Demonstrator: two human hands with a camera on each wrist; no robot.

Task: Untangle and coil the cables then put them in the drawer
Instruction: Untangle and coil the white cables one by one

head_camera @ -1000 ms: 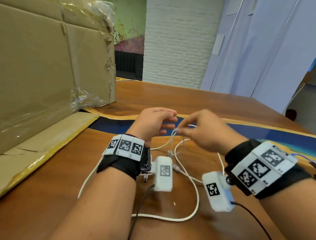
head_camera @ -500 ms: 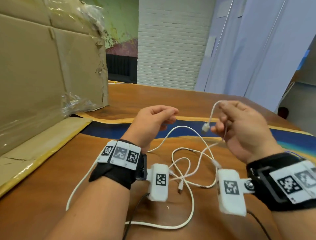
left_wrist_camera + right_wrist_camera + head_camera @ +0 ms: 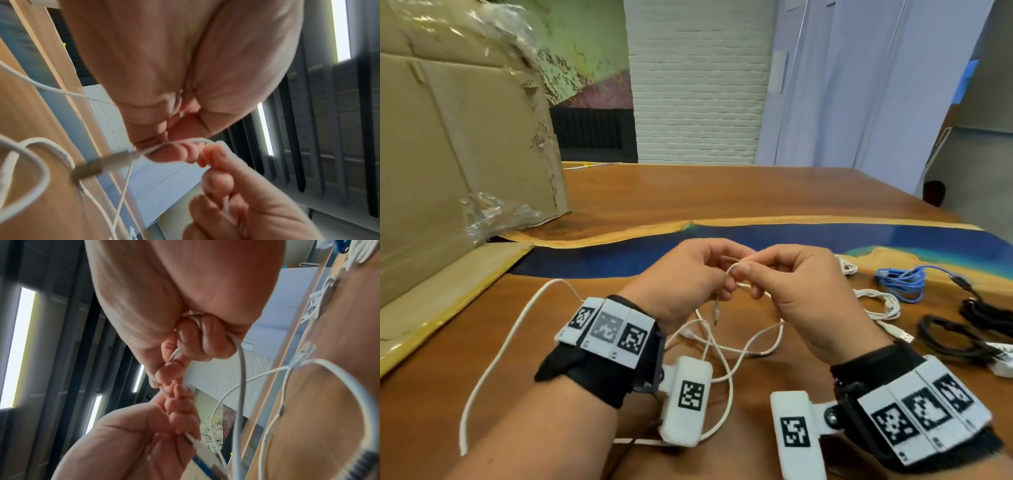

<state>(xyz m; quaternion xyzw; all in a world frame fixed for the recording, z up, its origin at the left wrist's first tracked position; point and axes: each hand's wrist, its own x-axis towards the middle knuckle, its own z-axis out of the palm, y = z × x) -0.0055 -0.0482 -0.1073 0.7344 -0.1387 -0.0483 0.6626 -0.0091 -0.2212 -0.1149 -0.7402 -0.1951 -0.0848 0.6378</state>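
Observation:
A thin white cable (image 3: 726, 371) lies in loose crossing loops on the wooden table (image 3: 722, 192). Both hands meet above it. My left hand (image 3: 724, 275) pinches the cable close to its end, and the plug (image 3: 715, 313) dangles just below the fingers. My right hand (image 3: 748, 270) pinches the same cable right beside the left, with a further stretch running through its curled fingers (image 3: 205, 340). In the left wrist view the cable (image 3: 180, 141) crosses my left fingertips towards the plug (image 3: 98, 165). The right wrist view shows my left hand (image 3: 176, 415) holding the plug end (image 3: 203, 451).
A big cardboard box (image 3: 448, 154) stands at the left on a flattened cardboard sheet (image 3: 441, 294). At the right lie a blue cable bundle (image 3: 900, 279), a white cable bundle (image 3: 876, 301) and black cables (image 3: 955, 332). No drawer is in view.
My right hand, which held the plug end up alone, has come down and left to meet the left hand. The left hand has taken hold of the cable near the plug.

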